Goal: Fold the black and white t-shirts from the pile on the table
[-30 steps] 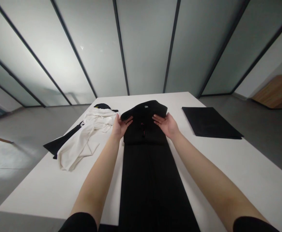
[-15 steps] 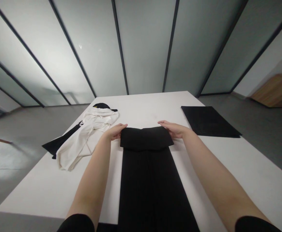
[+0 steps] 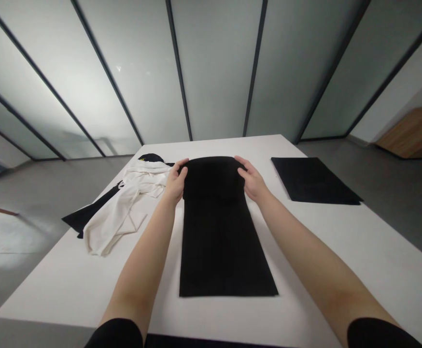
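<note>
A folded black garment (image 3: 221, 246) stretches along the middle of the white table, its near hem lying flat on the tabletop. Its far end is doubled over and raised off the table. At that end's left edge, my left hand (image 3: 176, 181) is closed, with the thumb on the near side. Opposite it, my right hand (image 3: 252, 180) grips the right edge the same way. Folds hide some of the fingertips. What kind of garment this is cannot be made out.
To the left lies a crumpled white garment (image 3: 113, 222), with a black cloth (image 3: 91, 210) partly under it and a black cap-like item (image 3: 151, 157) behind. A flat black folded cloth (image 3: 316, 181) rests at the table's (image 3: 356, 251) right edge. Frosted glass panels (image 3: 218, 67) stand beyond.
Both hands have lifted the garment's folded far end and moved it away from me. The near hem, previously beyond the bottom of the view, has slid forward onto the tabletop.
</note>
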The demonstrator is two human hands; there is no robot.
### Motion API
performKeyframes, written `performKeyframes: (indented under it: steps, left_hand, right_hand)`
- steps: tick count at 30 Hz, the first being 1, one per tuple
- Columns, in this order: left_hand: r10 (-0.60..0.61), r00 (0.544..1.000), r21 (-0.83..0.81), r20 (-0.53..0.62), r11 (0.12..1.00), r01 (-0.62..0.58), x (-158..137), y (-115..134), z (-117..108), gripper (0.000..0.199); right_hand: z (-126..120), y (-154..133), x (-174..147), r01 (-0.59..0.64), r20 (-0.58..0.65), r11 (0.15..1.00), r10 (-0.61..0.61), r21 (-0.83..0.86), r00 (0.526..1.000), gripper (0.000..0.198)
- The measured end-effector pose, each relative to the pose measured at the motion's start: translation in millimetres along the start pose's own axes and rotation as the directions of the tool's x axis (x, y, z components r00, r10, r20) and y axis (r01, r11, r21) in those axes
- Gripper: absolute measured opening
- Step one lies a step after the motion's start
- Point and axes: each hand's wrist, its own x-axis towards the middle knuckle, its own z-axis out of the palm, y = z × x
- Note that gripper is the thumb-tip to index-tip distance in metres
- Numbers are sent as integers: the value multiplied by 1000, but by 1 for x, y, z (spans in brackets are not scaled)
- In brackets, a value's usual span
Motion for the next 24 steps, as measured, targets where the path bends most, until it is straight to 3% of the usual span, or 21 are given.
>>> performKeyframes:
  steps: [2, 5, 8, 11, 15, 17, 20, 21, 24]
  left_hand:
    - [82, 997, -44, -2, 996, -82, 1, 12, 7, 43]
    - [91, 995, -97, 33, 991, -87, 0, 22, 13, 50]
    - [17, 996, -110, 88, 994, -7, 0, 23, 10, 50]
    - [-146, 978, -78, 148, 984, 159, 3, 23, -4, 50]
    - [-355, 905, -26, 234, 928, 371, 4, 20, -36, 49]
    - [-458, 834, -6, 308, 876, 483, 1, 11, -52, 44]
    - [-623, 694, 45, 362, 755, 654, -7, -9, -65, 39]
    - [-656, 671, 46, 345, 726, 686, -9, -17, -66, 38]
    - [-653, 704, 9, 281, 735, 678, -10, -33, -62, 41]
  right_hand:
    - [8, -14, -1, 84, -3, 996, -84, 4, 996, 48]
    - [13, -25, -1, 114, 25, 992, -115, 47, 993, 51]
    - [9, -25, 2, 6, 29, 997, -8, 72, 1000, 55]
    - [-4, -24, 5, -143, 70, 986, 137, 89, 988, 59]
    - [-28, -19, 2, -256, 197, 964, 237, 75, 951, 61]
    - [-40, -12, -3, -334, 244, 942, 317, 33, 917, 57]
    - [-51, 3, -12, -512, 289, 856, 509, -73, 811, 51]
    - [-52, 7, -14, -554, 283, 827, 557, -98, 781, 51]
    - [-48, 14, -15, -587, 258, 803, 591, -103, 764, 52]
